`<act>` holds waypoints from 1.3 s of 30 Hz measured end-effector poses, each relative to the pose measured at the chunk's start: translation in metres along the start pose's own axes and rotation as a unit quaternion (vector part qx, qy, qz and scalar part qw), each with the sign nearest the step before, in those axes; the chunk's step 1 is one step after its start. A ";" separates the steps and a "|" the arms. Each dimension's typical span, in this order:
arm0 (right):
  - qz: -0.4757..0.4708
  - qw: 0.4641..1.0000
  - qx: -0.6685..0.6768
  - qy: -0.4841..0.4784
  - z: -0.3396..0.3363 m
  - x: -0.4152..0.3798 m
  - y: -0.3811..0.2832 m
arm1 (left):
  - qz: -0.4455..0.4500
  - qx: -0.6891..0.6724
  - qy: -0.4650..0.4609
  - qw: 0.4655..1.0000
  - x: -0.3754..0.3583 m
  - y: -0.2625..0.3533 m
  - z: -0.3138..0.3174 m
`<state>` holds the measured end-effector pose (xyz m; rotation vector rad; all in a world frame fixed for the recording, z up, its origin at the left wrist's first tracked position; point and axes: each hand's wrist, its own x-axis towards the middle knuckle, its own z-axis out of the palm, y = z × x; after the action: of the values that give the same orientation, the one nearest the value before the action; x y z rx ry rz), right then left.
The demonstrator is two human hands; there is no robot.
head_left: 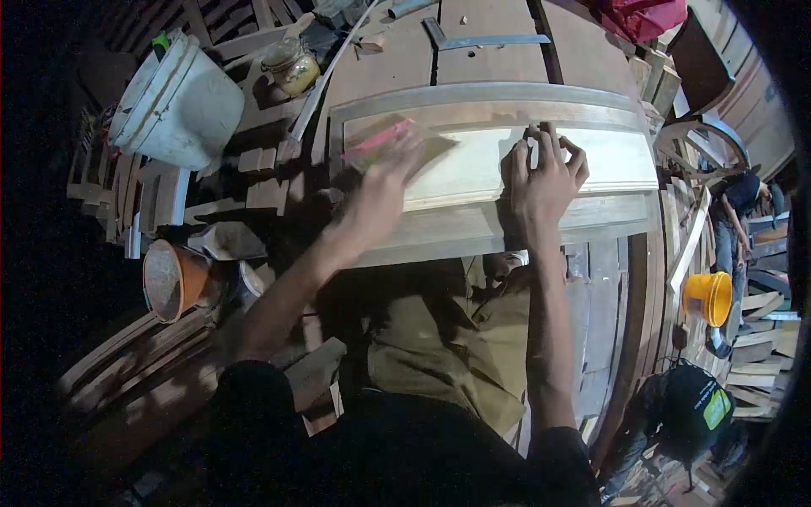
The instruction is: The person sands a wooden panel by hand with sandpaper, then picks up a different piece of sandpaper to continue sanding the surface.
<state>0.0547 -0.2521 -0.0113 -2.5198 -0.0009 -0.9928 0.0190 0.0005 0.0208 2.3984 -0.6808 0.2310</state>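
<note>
A long wooden panel with a pale raised middle and a grey-brown frame lies across the bench in front of me. My left hand, smeared by motion, is on a thin pink and brown sheet that looks like sandpaper, over the panel's left part. Toward the panel's right half, my right hand rests with its fingers bent and the tips at the upper edge of the pale area. Something small and dark shows by these fingertips; I cannot tell what it is.
A white bucket, a glass jar and an orange pail stand left. Beyond the panel lies a metal square. Right are a yellow bucket, two people and scattered wood.
</note>
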 end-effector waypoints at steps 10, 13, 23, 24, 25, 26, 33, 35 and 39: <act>-0.007 1.000 -0.008 -0.011 -0.007 0.004 -0.003 | 0.116 0.057 -0.004 0.992 -0.010 0.018 0.024; 0.007 1.000 0.003 -0.022 -0.007 -0.002 -0.008 | 0.028 0.067 -0.031 0.997 0.015 -0.009 0.007; 0.000 1.000 0.010 -0.015 -0.006 0.002 -0.003 | 0.069 0.072 -0.039 0.994 0.000 0.016 0.026; 0.000 1.000 0.004 -0.014 -0.007 0.002 -0.002 | 0.099 0.073 -0.049 0.991 -0.008 0.027 0.030; 0.000 1.000 0.000 -0.014 -0.008 0.003 -0.003 | 0.114 0.086 -0.036 0.989 -0.002 0.019 0.025; -0.001 1.000 -0.002 -0.016 -0.007 0.001 -0.004 | 0.066 0.047 -0.033 0.996 0.009 0.001 0.021; 0.009 1.000 -0.001 -0.020 -0.010 0.000 -0.005 | 0.051 0.080 -0.013 0.995 0.007 0.003 0.025; 0.000 1.000 -0.002 -0.012 -0.002 0.000 -0.001 | -0.054 0.011 -0.019 0.998 0.030 -0.008 0.009; -0.011 1.000 0.021 0.004 -0.005 0.001 -0.001 | 0.118 0.101 0.023 0.988 -0.002 0.026 0.035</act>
<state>0.0522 -0.2533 -0.0073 -2.4829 -0.0473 -1.0001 0.0039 -0.0374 0.0059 2.4909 -0.9614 0.4746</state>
